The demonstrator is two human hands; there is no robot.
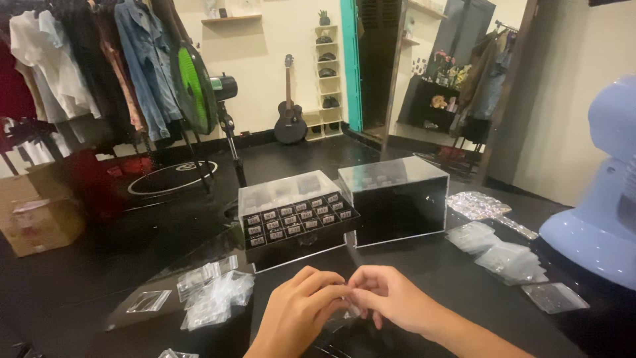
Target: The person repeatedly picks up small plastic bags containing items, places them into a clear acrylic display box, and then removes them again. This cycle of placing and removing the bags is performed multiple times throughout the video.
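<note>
Dim warm room light; your black bench glares with soft reflections. Slight blur throughout, hands softest. Wide-angle bend at edges; left corner falls dark.

hands: two, bare | forearms: uncovered, no sleeves | rings, watch: none visible

Cream walls frame a dark glossy floor; a rack of hanging clothes, a black acoustic guitar and a tall leaning mirror stand behind.

2 hands, 2 clear boxes at the table's middle, 1 blue mixer at the right edge, 1 guitar, 1 fan, 1 carton, and several bag piles, too blurred to count.
</note>
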